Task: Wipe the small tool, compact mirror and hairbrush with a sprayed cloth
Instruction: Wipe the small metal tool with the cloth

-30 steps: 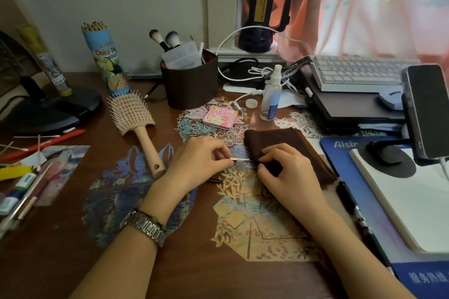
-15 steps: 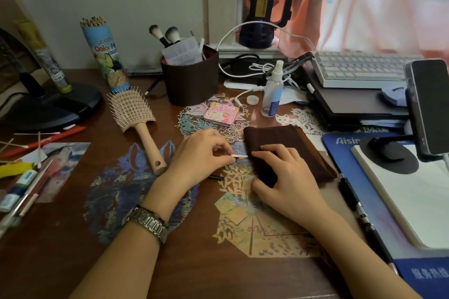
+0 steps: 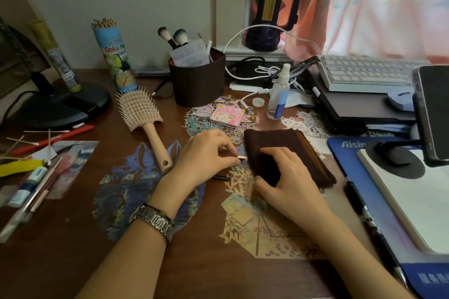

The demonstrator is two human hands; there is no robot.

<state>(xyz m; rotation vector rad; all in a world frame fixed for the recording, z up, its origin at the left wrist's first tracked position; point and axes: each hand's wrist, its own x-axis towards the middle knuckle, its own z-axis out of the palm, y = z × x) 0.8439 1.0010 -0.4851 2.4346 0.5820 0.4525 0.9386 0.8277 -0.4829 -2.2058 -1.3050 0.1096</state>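
My left hand [image 3: 206,153] pinches a small metal tool [image 3: 242,158] at the left edge of a folded dark brown cloth [image 3: 274,143] on the desk. My right hand [image 3: 286,177] lies on the cloth, thumb under its near corner and fingers curled over the fold next to the tool's tip. The pink compact mirror [image 3: 227,115] lies shut just beyond the cloth. The beige hairbrush [image 3: 143,116] lies bristles up to the left, handle pointing toward me. A clear spray bottle [image 3: 278,94] stands behind the mirror.
A dark brush holder [image 3: 196,80] and a coloured-pencil tube [image 3: 115,58] stand at the back. Keyboard [image 3: 364,73] on a laptop, a phone on its stand [image 3: 432,114] and a blue mat [image 3: 379,192] with a pen [image 3: 362,206] fill the right. Pens, cotton swabs and a lamp base [image 3: 60,107] crowd the left.
My right hand has slid down the cloth toward its near corner, and the fingers spread over the fold. The left hand keeps its pinch on the tool at the cloth's edge.
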